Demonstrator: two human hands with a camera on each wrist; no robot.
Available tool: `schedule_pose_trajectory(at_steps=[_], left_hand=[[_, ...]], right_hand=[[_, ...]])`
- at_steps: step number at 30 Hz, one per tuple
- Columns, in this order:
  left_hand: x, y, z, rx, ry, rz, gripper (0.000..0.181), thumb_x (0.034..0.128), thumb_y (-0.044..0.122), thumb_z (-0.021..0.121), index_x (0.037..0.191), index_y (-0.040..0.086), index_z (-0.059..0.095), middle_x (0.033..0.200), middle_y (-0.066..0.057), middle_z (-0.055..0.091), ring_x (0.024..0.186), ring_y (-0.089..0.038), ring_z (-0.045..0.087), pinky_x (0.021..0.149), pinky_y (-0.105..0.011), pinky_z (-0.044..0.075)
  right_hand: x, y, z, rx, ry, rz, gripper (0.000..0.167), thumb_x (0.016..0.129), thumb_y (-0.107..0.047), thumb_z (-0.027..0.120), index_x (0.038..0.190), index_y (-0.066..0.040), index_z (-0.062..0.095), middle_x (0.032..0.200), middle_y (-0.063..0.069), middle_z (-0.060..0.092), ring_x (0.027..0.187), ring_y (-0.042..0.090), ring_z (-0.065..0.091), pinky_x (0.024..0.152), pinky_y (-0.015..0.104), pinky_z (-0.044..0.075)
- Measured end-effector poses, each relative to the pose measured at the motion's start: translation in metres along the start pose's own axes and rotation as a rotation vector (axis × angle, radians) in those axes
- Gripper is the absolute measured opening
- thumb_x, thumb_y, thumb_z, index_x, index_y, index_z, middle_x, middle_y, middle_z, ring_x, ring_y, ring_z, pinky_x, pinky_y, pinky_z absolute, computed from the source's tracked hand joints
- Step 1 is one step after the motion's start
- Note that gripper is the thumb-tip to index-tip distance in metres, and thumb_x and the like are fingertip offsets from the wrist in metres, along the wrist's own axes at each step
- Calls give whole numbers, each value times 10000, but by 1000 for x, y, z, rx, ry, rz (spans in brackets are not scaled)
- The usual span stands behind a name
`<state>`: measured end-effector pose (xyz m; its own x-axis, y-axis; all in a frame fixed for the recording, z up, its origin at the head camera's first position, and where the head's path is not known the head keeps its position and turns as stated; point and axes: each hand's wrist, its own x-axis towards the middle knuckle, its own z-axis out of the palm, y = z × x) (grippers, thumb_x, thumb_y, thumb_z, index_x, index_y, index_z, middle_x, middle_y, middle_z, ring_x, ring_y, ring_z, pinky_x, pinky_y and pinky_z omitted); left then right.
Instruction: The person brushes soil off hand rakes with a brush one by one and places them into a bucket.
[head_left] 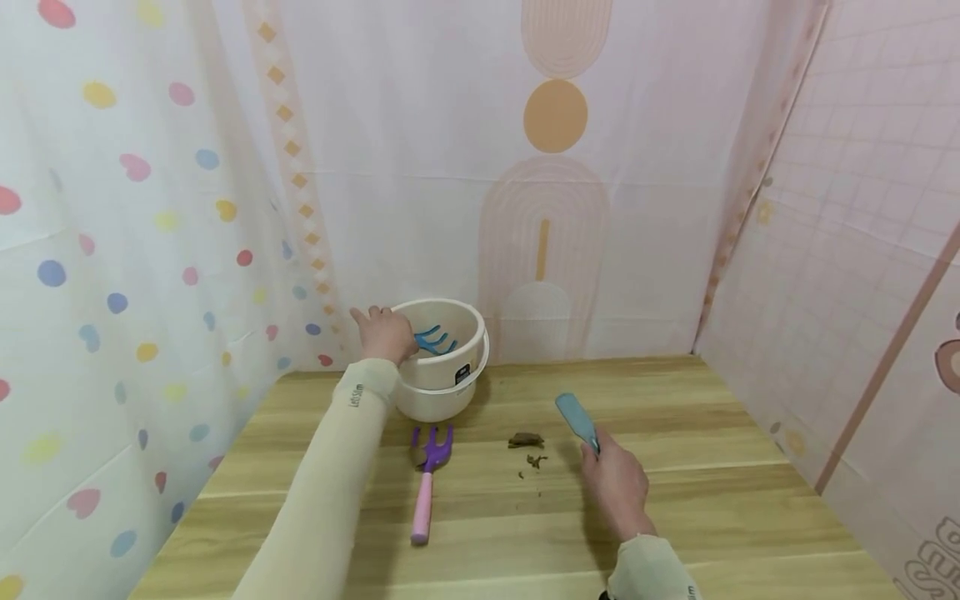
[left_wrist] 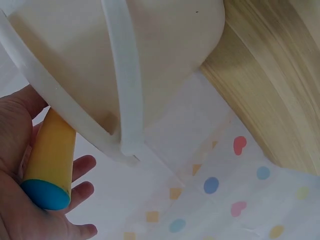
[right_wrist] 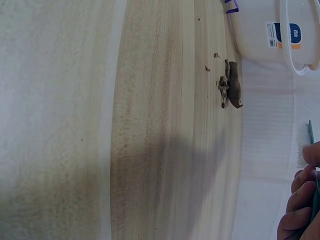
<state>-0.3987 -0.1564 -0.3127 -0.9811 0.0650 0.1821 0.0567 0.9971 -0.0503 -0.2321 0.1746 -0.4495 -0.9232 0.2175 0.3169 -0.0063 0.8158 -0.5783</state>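
Blue tines of a rake point(head_left: 435, 342) hang inside a white bucket point(head_left: 431, 406), which stands left of centre at the far side of a wooden table point(head_left: 720, 517). Just outside the rim, the left hand point(head_left: 386, 335) holds the rake by its yellow handle point(left_wrist: 51, 150). Well apart on the right, the right hand point(head_left: 618, 485) is clamped on a flat blue tool point(head_left: 576, 413), its blade pointing far and left. Between them lie brown scraps point(head_left: 527, 440); a purple fork point(head_left: 425, 492) with a pink handle lies on the near side of the bucket.
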Motion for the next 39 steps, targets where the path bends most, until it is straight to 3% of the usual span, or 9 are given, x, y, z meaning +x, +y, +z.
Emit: schedule_pose_trajectory(at_steps=[6, 10, 14, 22, 30, 39], left_hand=[[0, 5, 3, 35, -8, -4, 233, 849, 173, 636, 949, -33, 677, 1206, -309, 587, 1255, -518, 421, 1053, -749, 112], [0, 10, 6, 67, -21, 1, 156, 867, 137, 600, 852, 5, 683, 1193, -294, 615, 1257, -511, 435, 1050, -753, 114], [0, 14, 8, 74, -32, 3, 200, 889, 131, 559, 895, -7, 703, 1226, -314, 606, 1262, -517, 442, 1053, -754, 100], [-1, 15, 11, 86, -58, -23, 233, 889, 171, 577, 977, 1, 710, 1163, -256, 659, 1235, -489, 485, 1054, -752, 89], [2, 11, 14, 94, 5, -26, 256, 897, 115, 482, 904, -18, 700, 1079, -267, 675, 1162, -492, 521, 1029, -758, 158], [-16, 5, -6, 85, 64, 2, 282, 920, 111, 469, 992, -60, 682, 1109, -300, 634, 1141, -477, 519, 1029, -749, 182]], right_hand=[[1, -1, 3, -4, -14, 6, 156, 964, -202, 618, 1023, -60, 637, 791, 77, 634, 604, 221, 505, 492, 367, 385], [4, -3, 4, -4, -24, 9, 136, 967, -205, 620, 929, -76, 601, 721, 48, 575, 583, 212, 480, 487, 360, 365], [5, -6, 8, -13, -34, 11, 160, 967, -211, 624, 878, -88, 572, 684, 42, 550, 571, 214, 481, 488, 367, 364], [5, -10, 17, -28, -31, -2, 144, 955, -206, 634, 919, -69, 607, 720, 70, 604, 585, 230, 518, 487, 397, 395], [11, -12, 15, -2, -57, -19, 171, 969, -201, 616, 853, -80, 583, 697, 41, 574, 584, 206, 494, 503, 377, 399], [21, -15, 22, -26, -86, -28, 167, 973, -222, 613, 981, -59, 642, 768, 69, 629, 626, 220, 532, 546, 415, 442]])
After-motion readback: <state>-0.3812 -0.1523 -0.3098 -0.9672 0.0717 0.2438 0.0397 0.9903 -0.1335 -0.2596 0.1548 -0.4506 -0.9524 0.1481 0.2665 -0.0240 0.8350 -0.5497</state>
